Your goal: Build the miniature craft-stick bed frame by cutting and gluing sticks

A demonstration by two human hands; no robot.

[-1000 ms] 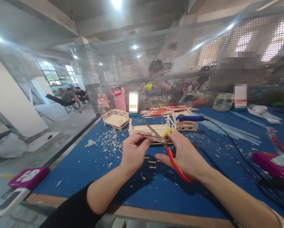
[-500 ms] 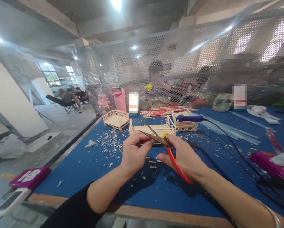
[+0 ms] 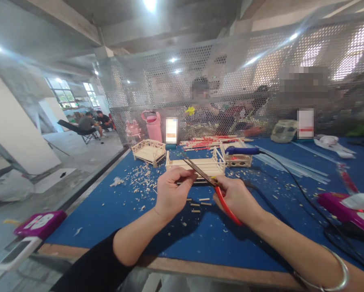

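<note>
My right hand [image 3: 237, 198] grips red-handled scissors [image 3: 223, 200] over the blue table mat [image 3: 115, 223]; the blades [image 3: 198, 170] are closed and point up-left. My left hand [image 3: 171, 190] is pinched right beside the blades, holding something too small to make out. Short cut wooden stick pieces [image 3: 200, 205] lie on the mat just under my hands. Just behind my hands stands a small wooden stick bed model [image 3: 197, 165].
Two more stick models [image 3: 148, 151] [image 3: 235, 156] stand further back, with a blue glue gun [image 3: 241, 151] and its black cord [image 3: 294, 184]. Wood scraps [image 3: 138, 178] litter the left. Pink bottle [image 3: 153, 125], red sticks [image 3: 206, 142], purple box [image 3: 347, 213] at right, mesh screen with people behind.
The scissor blades have closed from open. Both hands rose slightly and drew together; another short stick piece now lies on the mat below them.
</note>
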